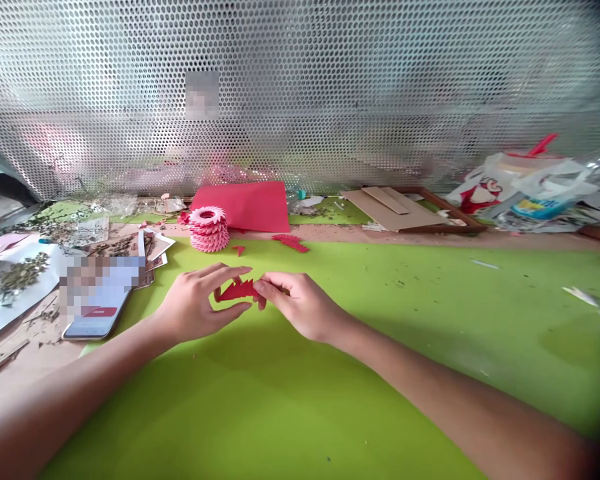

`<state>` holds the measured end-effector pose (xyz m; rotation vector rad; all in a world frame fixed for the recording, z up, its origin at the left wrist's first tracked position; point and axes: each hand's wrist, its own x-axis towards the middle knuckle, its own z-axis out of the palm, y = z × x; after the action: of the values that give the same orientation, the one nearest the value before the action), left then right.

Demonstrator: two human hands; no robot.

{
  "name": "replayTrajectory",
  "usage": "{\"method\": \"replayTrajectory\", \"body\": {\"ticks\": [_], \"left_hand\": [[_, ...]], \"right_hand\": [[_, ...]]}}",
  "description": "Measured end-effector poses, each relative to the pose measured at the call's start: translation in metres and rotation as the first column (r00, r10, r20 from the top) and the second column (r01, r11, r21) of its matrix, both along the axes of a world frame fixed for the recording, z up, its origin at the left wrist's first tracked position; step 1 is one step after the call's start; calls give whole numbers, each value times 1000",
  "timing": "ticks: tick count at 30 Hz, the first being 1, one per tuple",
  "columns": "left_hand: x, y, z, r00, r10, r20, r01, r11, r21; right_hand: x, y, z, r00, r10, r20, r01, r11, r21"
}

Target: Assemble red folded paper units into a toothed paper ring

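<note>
My right hand [300, 300] pinches the right end of a short red strip of folded paper pieces [237, 291] with a jagged upper edge. Around the strip's left part curves my left hand [193, 300], thumb and fingers apart; whether a rear finger touches the paper is hidden. Just beyond the hands stands a round pink-and-white stack of folded paper pieces [209, 230], hollow on top. A second red jagged strip [291, 242] lies to its right, and a small red folded piece [238, 251] rests in front of the stack.
A red paper sheet [260, 207] lies behind the stack. At left are a phone [105, 300], photos and dried plant bits. Cardboard [380, 208] and plastic bags [525, 187] sit at the back right. A perforated metal panel [330, 87] closes off the green table [280, 400].
</note>
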<state>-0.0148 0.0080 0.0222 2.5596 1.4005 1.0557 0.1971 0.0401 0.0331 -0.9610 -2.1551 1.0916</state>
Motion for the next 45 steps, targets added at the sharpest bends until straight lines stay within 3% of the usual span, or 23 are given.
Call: {"method": "replayTrajectory", "body": {"ticks": [4, 7, 10, 12, 16, 20, 25, 32, 39, 45], "left_hand": [[-1, 2, -3, 999, -33, -32, 34, 999, 29], [-3, 5, -6, 995, -55, -82, 61, 995, 84], [-5, 9, -9, 993, -49, -111, 61, 992, 108], [-6, 10, -9, 992, -34, -119, 47, 993, 106], [-6, 10, -9, 989, -16, -146, 28, 996, 82], [-6, 10, -9, 984, -49, -171, 63, 995, 80], [-5, 11, -9, 985, -53, -164, 72, 991, 110], [-4, 8, -8, 986, -68, -150, 82, 993, 90], [0, 5, -5, 997, -70, -11, 69, 993, -95], [-4, 7, -6, 997, -77, -15, 75, 989, -125]], "right_hand": [[3, 2, -1, 999, 24, 23, -24, 1000, -9], [5, 18, -1, 998, -13, 59, 13, 1000, 6], [1, 48, -2, 946, -196, 259, 145, 969, 202], [-7, 69, -4, 918, -257, 302, 170, 943, 285], [-32, 96, -10, 896, -277, 346, 137, 916, 377], [-48, 103, -18, 884, -260, 388, 84, 906, 416], [-43, 102, -18, 892, -245, 380, 54, 892, 448], [-3, 74, -7, 914, -274, 298, 135, 900, 415], [27, 35, -9, 977, -159, 140, 136, 978, 160], [29, 26, -10, 996, -67, 62, 65, 997, 33]]}}
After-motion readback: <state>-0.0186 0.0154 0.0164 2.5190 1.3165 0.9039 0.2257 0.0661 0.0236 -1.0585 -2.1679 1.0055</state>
